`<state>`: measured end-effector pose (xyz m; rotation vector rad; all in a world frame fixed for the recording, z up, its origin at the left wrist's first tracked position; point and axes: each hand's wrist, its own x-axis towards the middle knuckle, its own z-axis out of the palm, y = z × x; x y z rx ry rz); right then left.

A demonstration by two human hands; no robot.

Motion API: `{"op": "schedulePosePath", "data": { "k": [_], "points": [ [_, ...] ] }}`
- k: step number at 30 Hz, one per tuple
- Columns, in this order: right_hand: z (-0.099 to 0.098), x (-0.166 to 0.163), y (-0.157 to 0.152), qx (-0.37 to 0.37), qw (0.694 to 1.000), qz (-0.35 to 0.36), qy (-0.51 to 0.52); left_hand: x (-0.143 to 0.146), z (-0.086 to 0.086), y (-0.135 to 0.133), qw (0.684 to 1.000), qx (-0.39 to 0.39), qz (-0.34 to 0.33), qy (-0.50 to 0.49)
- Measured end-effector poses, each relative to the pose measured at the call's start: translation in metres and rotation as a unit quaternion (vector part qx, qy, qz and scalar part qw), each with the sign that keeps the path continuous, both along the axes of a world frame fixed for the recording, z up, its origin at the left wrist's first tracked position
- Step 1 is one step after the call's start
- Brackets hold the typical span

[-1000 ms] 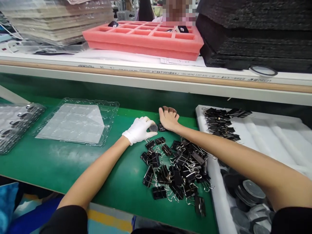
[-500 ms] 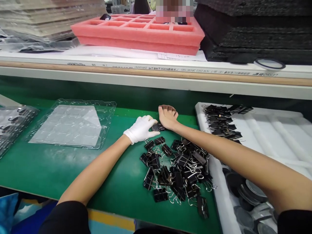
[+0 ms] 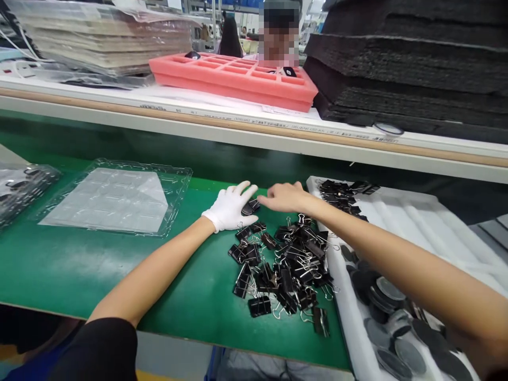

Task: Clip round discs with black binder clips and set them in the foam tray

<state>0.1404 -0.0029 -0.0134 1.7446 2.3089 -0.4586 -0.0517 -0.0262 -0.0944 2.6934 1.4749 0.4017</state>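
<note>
My left hand (image 3: 228, 209), in a white glove, holds a small dark round disc (image 3: 247, 209) just above the green table (image 3: 79, 264); its forefinger sticks out. My bare right hand (image 3: 283, 197) reaches in from the right. Its fingertips are pinched together on a black binder clip (image 3: 255, 203) at the disc's edge. Just below both hands lies a loose pile of black binder clips (image 3: 286, 267).
A white foam tray (image 3: 416, 222) at the right holds more clips (image 3: 341, 193) and several round discs (image 3: 392, 309). Clear blister trays (image 3: 115, 196) lie at the left. The shelf carries a pink foam tray (image 3: 234, 79) and black foam sheets (image 3: 397, 69). A person (image 3: 280, 21) stands beyond.
My right hand has turned from a bent fist over the disc to a flatter reach with its fingers pointing left. My left forefinger has lifted. The view has shifted slightly.
</note>
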Motion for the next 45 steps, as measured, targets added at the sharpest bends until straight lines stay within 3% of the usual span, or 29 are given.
{"op": "schedulePosePath", "data": {
  "k": [2, 4, 7, 12, 16, 22, 26, 30, 35, 38, 45],
  "points": [
    [0.006, 0.000, -0.021, -0.062, 0.996, 0.039, -0.044, -0.003, 0.002, 0.000, 0.996, -0.018, -0.083, 0.024],
    [0.003, -0.003, -0.036, -0.093, 0.992, 0.062, -0.051, -0.003, 0.003, 0.000, 0.993, -0.026, -0.110, 0.042],
    [-0.006, -0.008, -0.039, -0.098, 0.994, 0.049, -0.029, -0.002, 0.004, -0.003, 0.998, -0.001, -0.042, 0.053],
    [-0.003, -0.001, -0.015, -0.058, 0.998, 0.000, -0.030, -0.004, 0.006, -0.012, 0.996, 0.050, 0.052, 0.060],
    [0.002, 0.015, 0.002, -0.068, 0.997, -0.024, -0.011, -0.011, 0.005, -0.011, 0.997, 0.062, 0.038, 0.036],
    [0.000, 0.025, 0.016, -0.105, 0.995, -0.003, 0.002, -0.013, -0.001, 0.000, 0.999, -0.013, 0.021, 0.035],
    [-0.019, 0.012, 0.025, 0.040, 0.993, -0.108, 0.036, -0.008, -0.002, 0.002, 0.999, -0.041, 0.030, 0.015],
    [-0.056, -0.009, 0.032, 0.129, 0.957, -0.216, 0.147, -0.003, -0.004, 0.001, 0.997, -0.051, 0.065, -0.008],
    [-0.084, -0.015, 0.027, 0.125, 0.964, -0.168, 0.162, -0.003, -0.005, 0.002, 0.997, -0.055, 0.055, -0.004],
    [-0.082, -0.010, 0.022, 0.113, 0.966, -0.123, 0.198, -0.003, -0.004, 0.003, 0.997, -0.066, 0.035, -0.002],
    [-0.083, -0.001, 0.026, 0.075, 0.960, -0.111, 0.247, 0.001, -0.004, 0.009, 0.997, -0.081, 0.015, 0.000]
  ]
}}
